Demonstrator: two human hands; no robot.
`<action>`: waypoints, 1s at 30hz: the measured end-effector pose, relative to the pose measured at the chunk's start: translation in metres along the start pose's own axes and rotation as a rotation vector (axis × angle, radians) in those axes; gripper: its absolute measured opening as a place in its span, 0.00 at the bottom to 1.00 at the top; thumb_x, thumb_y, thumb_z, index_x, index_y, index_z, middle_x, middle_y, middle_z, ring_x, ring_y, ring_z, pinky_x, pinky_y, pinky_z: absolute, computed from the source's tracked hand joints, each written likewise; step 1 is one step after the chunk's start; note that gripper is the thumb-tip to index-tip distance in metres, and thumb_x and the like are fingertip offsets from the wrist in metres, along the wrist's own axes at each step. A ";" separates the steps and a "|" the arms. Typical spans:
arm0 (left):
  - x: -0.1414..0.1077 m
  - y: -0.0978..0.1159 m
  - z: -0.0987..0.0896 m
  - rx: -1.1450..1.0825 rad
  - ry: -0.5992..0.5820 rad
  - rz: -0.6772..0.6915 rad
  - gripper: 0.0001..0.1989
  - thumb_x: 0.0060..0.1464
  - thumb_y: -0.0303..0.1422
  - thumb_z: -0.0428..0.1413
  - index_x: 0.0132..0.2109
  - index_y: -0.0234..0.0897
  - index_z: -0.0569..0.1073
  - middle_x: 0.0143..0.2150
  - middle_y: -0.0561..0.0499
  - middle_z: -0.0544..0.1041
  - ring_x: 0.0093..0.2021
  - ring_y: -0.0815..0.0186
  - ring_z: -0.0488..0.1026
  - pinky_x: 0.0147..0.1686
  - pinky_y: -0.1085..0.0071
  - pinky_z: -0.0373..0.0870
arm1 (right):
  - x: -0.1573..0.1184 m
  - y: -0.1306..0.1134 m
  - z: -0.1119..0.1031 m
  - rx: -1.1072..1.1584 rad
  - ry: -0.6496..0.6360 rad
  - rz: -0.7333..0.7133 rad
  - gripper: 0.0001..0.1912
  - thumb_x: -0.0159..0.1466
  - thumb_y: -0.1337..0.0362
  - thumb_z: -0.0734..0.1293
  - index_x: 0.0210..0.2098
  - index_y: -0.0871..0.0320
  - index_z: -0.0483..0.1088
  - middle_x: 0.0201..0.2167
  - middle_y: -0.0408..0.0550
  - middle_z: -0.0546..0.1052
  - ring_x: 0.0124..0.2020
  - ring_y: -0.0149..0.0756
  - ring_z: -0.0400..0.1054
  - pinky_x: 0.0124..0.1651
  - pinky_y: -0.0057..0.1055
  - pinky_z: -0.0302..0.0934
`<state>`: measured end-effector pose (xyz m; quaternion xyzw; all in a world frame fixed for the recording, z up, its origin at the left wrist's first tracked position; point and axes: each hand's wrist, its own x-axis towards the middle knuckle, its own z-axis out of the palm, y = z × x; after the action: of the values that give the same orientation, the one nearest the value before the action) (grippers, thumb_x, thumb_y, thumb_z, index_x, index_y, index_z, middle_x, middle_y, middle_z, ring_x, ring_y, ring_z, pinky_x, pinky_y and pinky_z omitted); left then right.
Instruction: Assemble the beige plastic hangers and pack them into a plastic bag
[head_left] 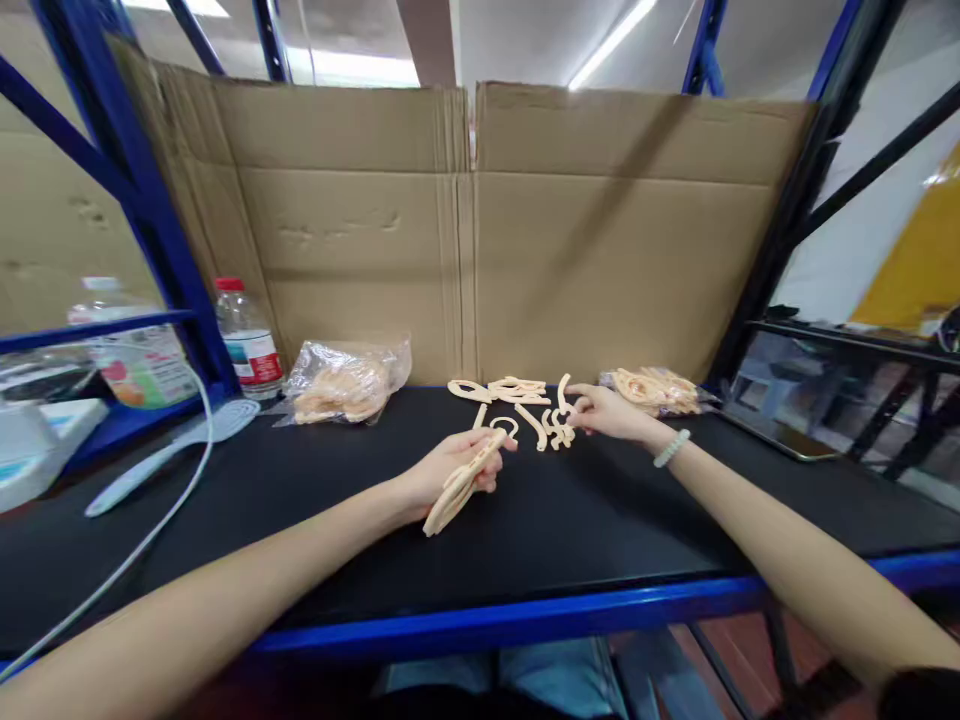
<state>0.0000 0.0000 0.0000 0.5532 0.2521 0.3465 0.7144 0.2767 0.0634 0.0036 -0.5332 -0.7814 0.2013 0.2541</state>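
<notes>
My left hand (459, 470) is closed around several flat beige pieces (454, 492) above the black table (360, 560). To its right, my right hand (600, 408) reaches to a group of small curved beige pieces (556, 430); its thumb and fingers are at an upright curved piece (563, 392), and whether they grip it is too small to tell. A long piece (532, 426) and a hook-shaped piece (507, 422) lie between my hands. Farther back are an oval piece (469, 391) and a pile of flat pieces (517, 390).
Clear bags of beige pieces stand at the back left (345, 388) and back right (654, 390). A red-capped bottle (251, 345), a pale fly-swatter-like tool (176, 450) and a white cable (169, 520) are on the left. Cardboard (600, 240) closes the back.
</notes>
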 end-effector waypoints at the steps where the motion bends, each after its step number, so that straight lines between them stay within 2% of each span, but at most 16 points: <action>1: 0.001 0.001 -0.002 -0.016 0.006 0.006 0.06 0.52 0.23 0.54 0.39 0.29 0.71 0.22 0.54 0.66 0.21 0.74 0.64 0.27 0.76 0.64 | -0.001 -0.001 0.001 0.033 -0.014 0.034 0.31 0.57 0.70 0.64 0.59 0.71 0.55 0.22 0.43 0.75 0.19 0.26 0.61 0.23 0.23 0.56; 6: 0.005 0.006 -0.008 -0.074 0.053 -0.017 0.10 0.50 0.21 0.55 0.41 0.31 0.71 0.28 0.49 0.73 0.28 0.69 0.71 0.36 0.70 0.70 | -0.002 -0.004 0.007 0.080 -0.037 0.143 0.34 0.60 0.67 0.64 0.62 0.74 0.50 0.25 0.47 0.76 0.20 0.28 0.62 0.25 0.24 0.57; 11: 0.005 0.007 -0.011 -0.105 0.097 -0.028 0.10 0.53 0.21 0.53 0.43 0.32 0.72 0.31 0.47 0.76 0.31 0.66 0.74 0.39 0.65 0.73 | -0.001 -0.008 0.010 -0.124 -0.019 0.135 0.27 0.60 0.70 0.63 0.58 0.71 0.60 0.25 0.49 0.78 0.29 0.35 0.69 0.35 0.28 0.61; 14: 0.006 0.008 -0.013 -0.119 0.099 -0.022 0.11 0.53 0.20 0.52 0.43 0.33 0.72 0.31 0.47 0.76 0.31 0.66 0.75 0.38 0.66 0.74 | -0.005 -0.012 0.010 -0.243 -0.013 0.132 0.24 0.62 0.68 0.62 0.56 0.71 0.62 0.26 0.50 0.78 0.29 0.36 0.70 0.35 0.29 0.60; 16: 0.007 0.008 -0.014 -0.128 0.104 -0.020 0.11 0.53 0.20 0.52 0.43 0.33 0.72 0.31 0.47 0.76 0.31 0.66 0.76 0.38 0.67 0.75 | -0.009 -0.018 0.010 -0.383 0.059 0.095 0.20 0.63 0.67 0.61 0.52 0.70 0.66 0.28 0.52 0.77 0.31 0.38 0.70 0.35 0.30 0.59; 18: 0.008 0.008 -0.016 -0.133 0.113 -0.017 0.11 0.53 0.19 0.52 0.43 0.34 0.72 0.31 0.47 0.76 0.32 0.65 0.76 0.38 0.66 0.75 | -0.016 -0.027 0.011 -0.581 0.195 -0.028 0.14 0.64 0.66 0.59 0.46 0.66 0.70 0.32 0.54 0.77 0.36 0.40 0.69 0.38 0.32 0.58; 20: 0.008 0.008 -0.017 -0.130 0.123 -0.013 0.11 0.53 0.19 0.53 0.43 0.35 0.72 0.32 0.47 0.76 0.32 0.65 0.76 0.39 0.66 0.75 | -0.023 -0.038 0.016 -0.800 0.335 -0.218 0.11 0.65 0.67 0.59 0.39 0.64 0.72 0.33 0.55 0.76 0.39 0.44 0.66 0.40 0.36 0.56; 22: 0.008 0.009 -0.018 -0.125 0.126 -0.003 0.11 0.53 0.19 0.53 0.42 0.35 0.72 0.32 0.48 0.76 0.32 0.65 0.76 0.39 0.66 0.75 | -0.030 -0.052 0.024 -0.982 0.404 -0.429 0.10 0.65 0.68 0.58 0.35 0.64 0.71 0.32 0.55 0.74 0.40 0.45 0.64 0.40 0.38 0.53; 26: 0.007 0.008 -0.020 -0.121 0.100 0.029 0.10 0.53 0.20 0.52 0.41 0.35 0.72 0.33 0.48 0.75 0.34 0.65 0.76 0.39 0.67 0.74 | -0.037 -0.071 0.044 -1.153 0.410 -0.728 0.13 0.65 0.74 0.56 0.30 0.64 0.70 0.29 0.53 0.72 0.37 0.43 0.62 0.35 0.37 0.51; 30: 0.007 0.008 -0.019 -0.117 0.113 0.026 0.09 0.52 0.19 0.53 0.39 0.35 0.72 0.33 0.49 0.75 0.33 0.66 0.76 0.37 0.69 0.74 | -0.040 -0.075 0.055 -1.109 0.369 -0.789 0.13 0.65 0.74 0.55 0.30 0.64 0.69 0.29 0.53 0.71 0.37 0.41 0.62 0.36 0.36 0.53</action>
<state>-0.0115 0.0187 0.0033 0.4932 0.2642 0.4008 0.7255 0.2005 -0.0030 -0.0037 -0.2865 -0.8479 -0.4276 0.1272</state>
